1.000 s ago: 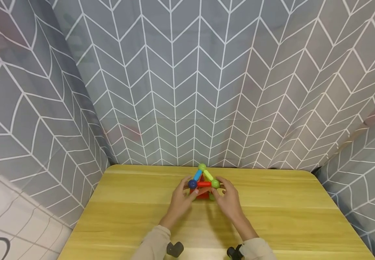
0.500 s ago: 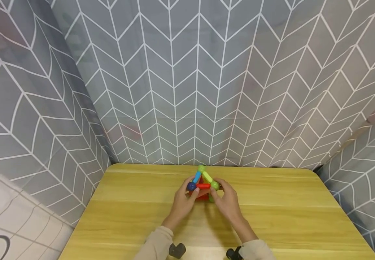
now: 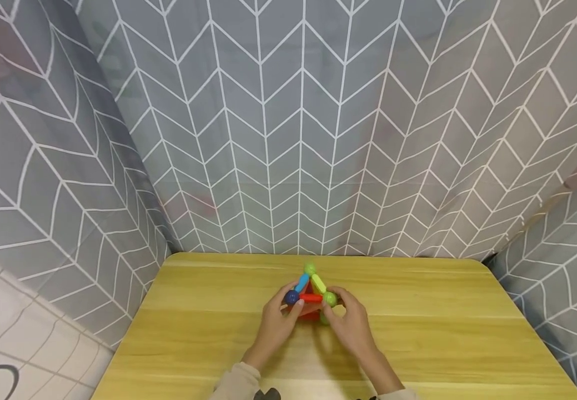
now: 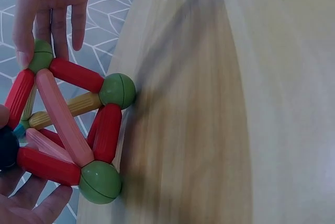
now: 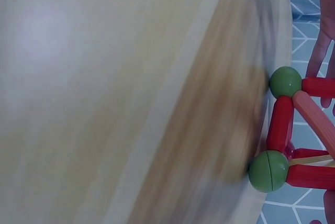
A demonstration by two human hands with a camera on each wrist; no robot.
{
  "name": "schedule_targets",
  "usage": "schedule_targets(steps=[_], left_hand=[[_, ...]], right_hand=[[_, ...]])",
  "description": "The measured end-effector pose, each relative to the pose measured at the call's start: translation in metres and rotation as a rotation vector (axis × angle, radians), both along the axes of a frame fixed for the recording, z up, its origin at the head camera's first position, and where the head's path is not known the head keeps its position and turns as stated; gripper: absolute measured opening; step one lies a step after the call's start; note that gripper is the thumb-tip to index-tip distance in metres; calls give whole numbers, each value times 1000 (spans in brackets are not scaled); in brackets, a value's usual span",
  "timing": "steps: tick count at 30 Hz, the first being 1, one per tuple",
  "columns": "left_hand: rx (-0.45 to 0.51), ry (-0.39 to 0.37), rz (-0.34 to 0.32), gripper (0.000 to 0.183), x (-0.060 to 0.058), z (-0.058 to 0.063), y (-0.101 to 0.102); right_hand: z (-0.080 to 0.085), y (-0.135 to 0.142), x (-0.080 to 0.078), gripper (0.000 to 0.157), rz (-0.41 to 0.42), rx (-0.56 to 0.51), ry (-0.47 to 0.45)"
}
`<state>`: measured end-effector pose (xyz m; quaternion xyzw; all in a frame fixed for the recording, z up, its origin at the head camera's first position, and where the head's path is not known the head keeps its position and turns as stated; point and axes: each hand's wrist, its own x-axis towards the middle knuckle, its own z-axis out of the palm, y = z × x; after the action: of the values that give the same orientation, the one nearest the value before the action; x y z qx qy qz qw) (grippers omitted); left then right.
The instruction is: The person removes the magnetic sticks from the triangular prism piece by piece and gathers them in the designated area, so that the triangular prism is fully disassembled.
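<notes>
A frame of magnetic rods and balls (image 3: 310,298) is held between both hands near the middle of the table. My left hand (image 3: 274,326) grips its upper left corner, around a dark blue ball (image 3: 291,297). At the upper right corner, my right hand (image 3: 352,329) pinches a light green ball (image 3: 330,299) between thumb and fingers. A blue rod (image 3: 301,283) and a yellow-green rod (image 3: 319,284) meet at another green ball (image 3: 310,269) at the back. Red rods (image 4: 107,132), a pink diagonal rod (image 4: 64,116) and green balls (image 4: 100,182) form the near side, close over the tabletop.
The wooden table (image 3: 443,328) has rounded back corners. Behind it and along the sides hang grey curtains (image 3: 288,139) with white chevron lines. A pale tiled-pattern surface (image 3: 23,328) lies at the lower left.
Both hands have drawn the rod-and-ball frame slightly toward the person, lower in the head view. Their hold on the two front corners stays the same.
</notes>
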<state>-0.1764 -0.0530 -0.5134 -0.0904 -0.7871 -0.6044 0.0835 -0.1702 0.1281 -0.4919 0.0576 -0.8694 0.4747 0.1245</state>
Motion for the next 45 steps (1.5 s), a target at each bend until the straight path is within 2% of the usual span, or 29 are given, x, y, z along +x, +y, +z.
schedule_targets(steps=[8, 13, 26, 45], left_hand=[[2, 17, 3, 41, 12, 0, -3], [27, 8, 1, 42, 17, -1, -3], [45, 25, 11, 40, 22, -2, -2], [71, 14, 33, 40, 26, -3, -1]], right_hand=[[-1, -2, 10, 34, -16, 17, 22], [-4, -3, 14, 33, -14, -22, 29], [-1, -3, 15, 35, -35, -146, -53], [-4, -3, 12, 35, 13, -162, 43]])
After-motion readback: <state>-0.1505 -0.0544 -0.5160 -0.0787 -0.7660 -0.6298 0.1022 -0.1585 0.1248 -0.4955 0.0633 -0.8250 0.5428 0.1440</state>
